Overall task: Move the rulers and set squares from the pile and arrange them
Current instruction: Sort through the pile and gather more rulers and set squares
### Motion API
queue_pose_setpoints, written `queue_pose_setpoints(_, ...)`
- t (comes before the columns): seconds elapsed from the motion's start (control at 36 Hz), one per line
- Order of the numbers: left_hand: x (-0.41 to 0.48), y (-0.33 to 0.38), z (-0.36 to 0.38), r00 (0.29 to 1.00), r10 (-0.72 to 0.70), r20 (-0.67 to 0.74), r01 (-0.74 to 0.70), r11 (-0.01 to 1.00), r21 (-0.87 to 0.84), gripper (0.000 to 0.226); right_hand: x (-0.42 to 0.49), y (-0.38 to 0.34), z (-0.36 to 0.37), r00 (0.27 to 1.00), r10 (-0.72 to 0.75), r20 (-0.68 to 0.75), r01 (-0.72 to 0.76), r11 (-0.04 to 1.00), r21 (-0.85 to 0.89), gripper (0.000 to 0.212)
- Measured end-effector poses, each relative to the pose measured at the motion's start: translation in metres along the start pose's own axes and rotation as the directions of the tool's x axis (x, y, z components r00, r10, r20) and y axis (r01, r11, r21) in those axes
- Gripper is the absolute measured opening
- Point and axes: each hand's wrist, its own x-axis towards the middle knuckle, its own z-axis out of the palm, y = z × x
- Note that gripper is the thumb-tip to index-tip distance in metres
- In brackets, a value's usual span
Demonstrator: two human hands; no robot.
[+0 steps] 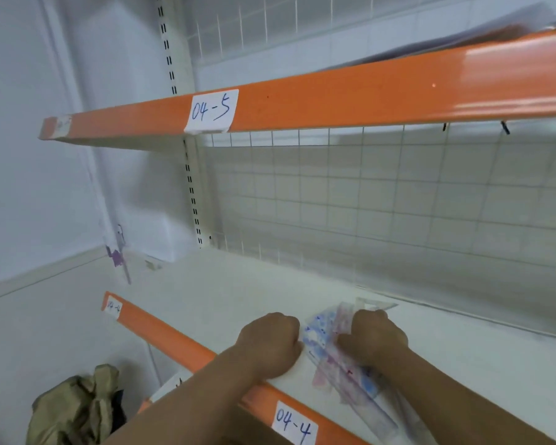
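Head view: right hand [374, 337] gripped the ruler pile [341, 369] on shelf [238, 293]; left hand [268, 340] curled alongside, hold unclear. Likely thin, slippery; pinch edges.

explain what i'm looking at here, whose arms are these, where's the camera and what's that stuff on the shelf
There is no machine here. These are a person's two bare arms, seen by one wide-angle camera worn on their head and looking forward and down, which is why the arms come in from the bottom. The person faces a white shelf with an orange front edge labelled 04-4. The shelf above is labelled 04-5, and a wire grid forms the back. On the white shelf lies a pile of clear plastic rulers and set squares with blue and pink print. The right hand curls its fingers onto the pile and seems to grip it. The left hand is curled at the pile's left edge; whether it holds anything is hidden.
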Motion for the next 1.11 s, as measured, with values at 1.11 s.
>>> queue_pose_setpoints(1.11, 0.023, -0.013, -0.002, 0.979, 0.087, 0.185, -0.09, 0.996, 0.008, 0.046, 0.027, 0.029, -0.02, 0.987, 0.035, -0.159, 0.062, 0.822, 0.566, 0.042)
